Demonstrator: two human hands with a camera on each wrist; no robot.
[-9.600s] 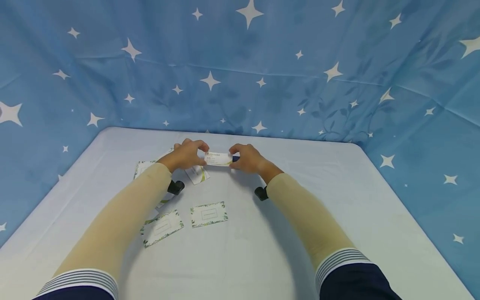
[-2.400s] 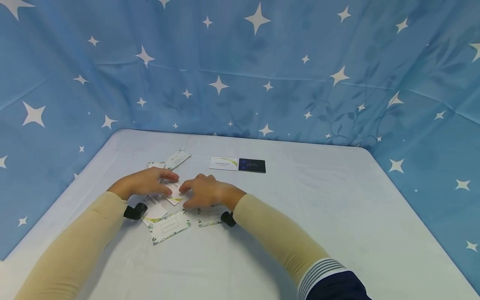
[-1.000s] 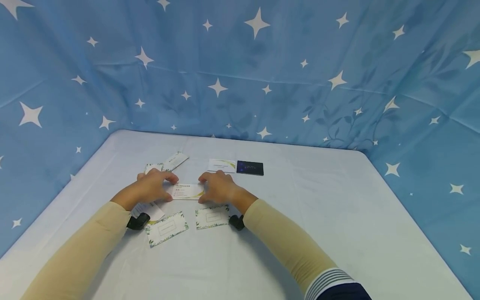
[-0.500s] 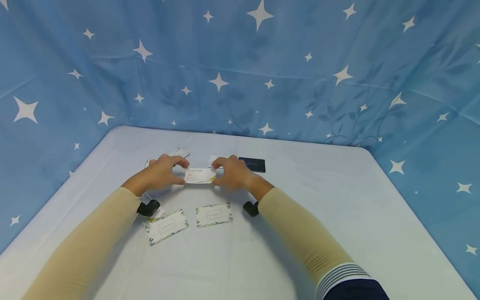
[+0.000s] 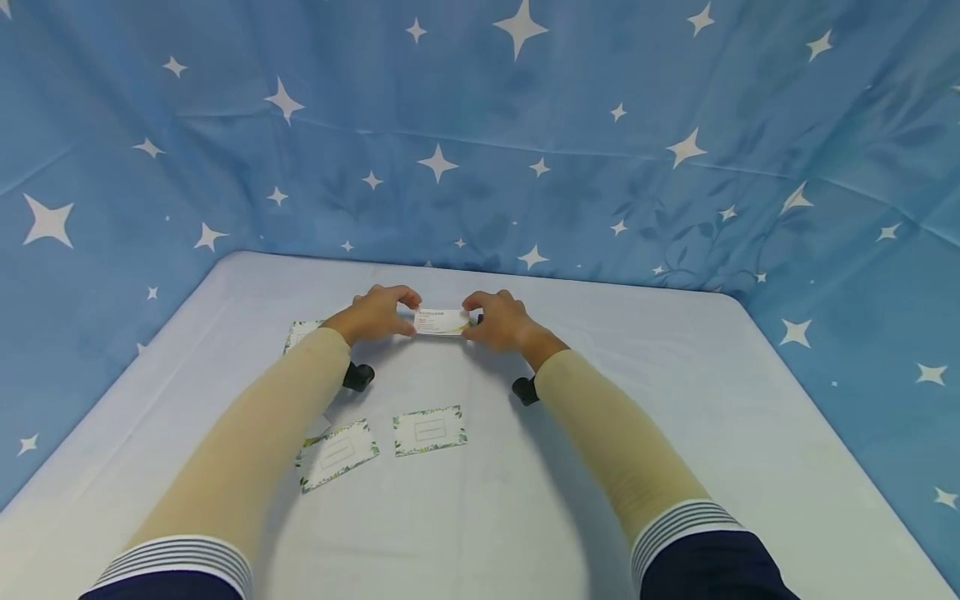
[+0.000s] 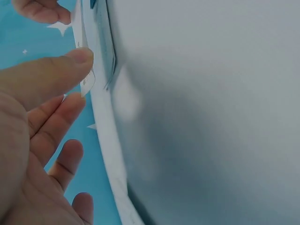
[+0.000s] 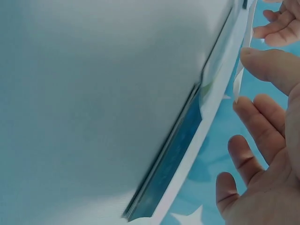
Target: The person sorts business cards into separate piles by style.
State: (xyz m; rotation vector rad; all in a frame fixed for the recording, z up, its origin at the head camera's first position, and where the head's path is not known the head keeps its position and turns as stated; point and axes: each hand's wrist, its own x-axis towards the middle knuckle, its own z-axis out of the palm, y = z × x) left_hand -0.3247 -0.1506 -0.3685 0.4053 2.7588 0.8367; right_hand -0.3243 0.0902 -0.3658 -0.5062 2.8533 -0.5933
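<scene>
Near the far side of the table, my left hand [image 5: 372,315] and right hand [image 5: 501,322] hold a white business card [image 5: 441,322] with small print and a yellow-green curve. Each hand pinches one short end between thumb and fingers. In the left wrist view, the left thumb and forefinger grip the card [image 6: 87,84]; the remaining fingers are loosely bent. From the right wrist, the card [image 7: 238,83] appears edge-on, raised off the table. Beneath it lie a white card [image 7: 213,86] and, adjoining, a stack of dark blue cards [image 7: 168,164], mostly hidden by my right hand in the head view.
Two leaf-bordered cards, one tilted [image 5: 337,456] and one straighter [image 5: 430,431], lie on the white table [image 5: 525,517]. Another leaf-bordered card [image 5: 302,332] shows beyond the left sleeve, which partly covers a white card [image 5: 318,427]. A blue star-patterned curtain [image 5: 480,208] hangs behind.
Earlier, a white card came to lie beside the dark ones. Within the last second, both hands lifted another white card from the left group and carried it away from me and rightward.
</scene>
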